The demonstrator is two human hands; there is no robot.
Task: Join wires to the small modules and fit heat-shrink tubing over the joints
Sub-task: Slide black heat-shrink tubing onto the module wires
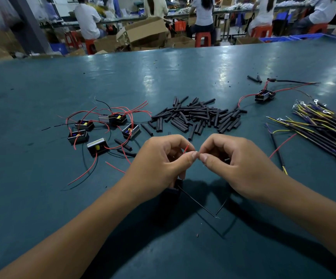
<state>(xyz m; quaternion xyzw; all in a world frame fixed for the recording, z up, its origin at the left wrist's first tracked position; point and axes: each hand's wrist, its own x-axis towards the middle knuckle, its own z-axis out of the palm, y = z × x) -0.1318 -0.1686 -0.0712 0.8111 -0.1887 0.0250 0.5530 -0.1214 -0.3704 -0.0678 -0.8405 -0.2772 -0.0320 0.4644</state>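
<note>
My left hand (161, 158) pinches the tip of a thin red wire (186, 148) between thumb and forefinger. A small black module (176, 184) hangs under that hand, with a thin black lead (199, 205) trailing down to the table. My right hand (229, 164) pinches a fine wire end right against the left fingertips; that wire is mostly hidden. A pile of black heat-shrink tubing pieces (199, 117) lies just beyond both hands. Several black modules with red wires (102, 127) sit to the left.
A bundle of black-and-yellow wires with ring terminals (320, 125) lies at the right. One module with joined wires (264, 95) rests at the back right. The green table (163, 77) stretches far back. Seated people and cardboard boxes fill the background.
</note>
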